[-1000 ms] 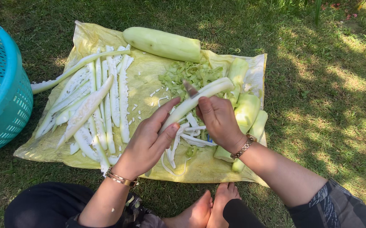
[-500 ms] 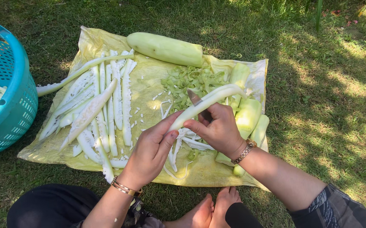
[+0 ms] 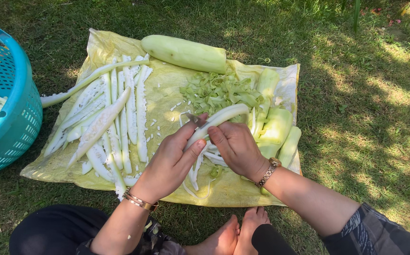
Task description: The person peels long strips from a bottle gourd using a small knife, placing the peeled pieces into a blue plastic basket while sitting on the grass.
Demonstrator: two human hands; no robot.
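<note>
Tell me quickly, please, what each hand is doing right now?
Left hand: closed on the near end of the pale gourd strip.
Right hand: closed on the knife, blade against the strip.

Basket (image 3: 11, 108) left of sheet (image 3: 167, 85); strips (image 3: 115, 118) on it, gourd (image 3: 184, 53) behind.

We see hard daylight: sun bleaches the yellow cloth (image 3: 120, 47) and the pale cut strips (image 3: 120, 108) almost to glare, while dappled leaf shade mottles the grass (image 3: 380, 94) at right. Focus is crisp; the edges bend slightly.
</note>
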